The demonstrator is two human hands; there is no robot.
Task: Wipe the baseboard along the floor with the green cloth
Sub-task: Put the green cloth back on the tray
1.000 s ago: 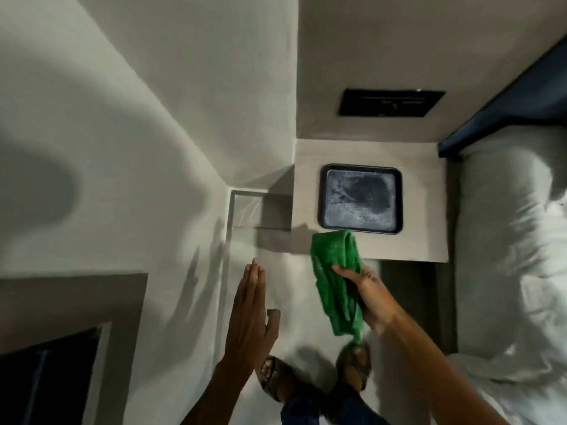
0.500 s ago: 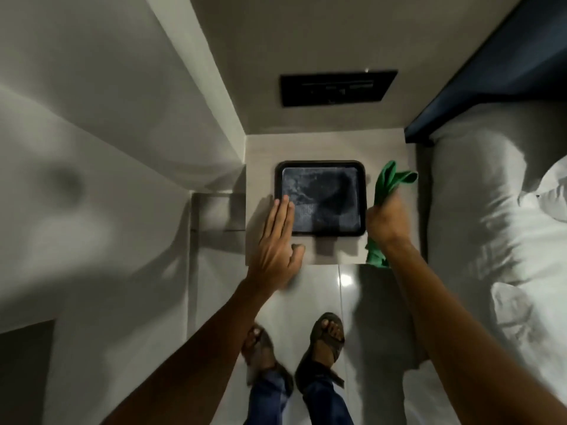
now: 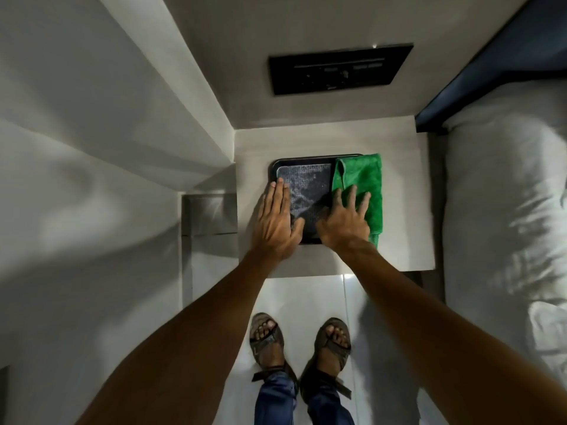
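Note:
The green cloth [image 3: 365, 176] lies spread over the right part of a black tray [image 3: 310, 179] on a pale bedside table [image 3: 405, 210]. My right hand [image 3: 345, 220] lies flat with fingers spread, its fingertips on the cloth's lower left and its palm on the tray. My left hand [image 3: 274, 222] rests flat on the tray's left edge with nothing in it. A pale baseboard strip [image 3: 187, 271] runs along the foot of the left wall, apart from both hands.
A bed with white linen [image 3: 503, 210] fills the right side, close to the table. A black switch panel [image 3: 337, 69] sits on the wall behind the table. My sandalled feet [image 3: 267, 335] stand on glossy white floor tiles [image 3: 306, 296] in the narrow gap.
My right hand carried the green cloth up from floor level and laid it on the tray, then flattened on it. My left hand moved onto the tray's left edge.

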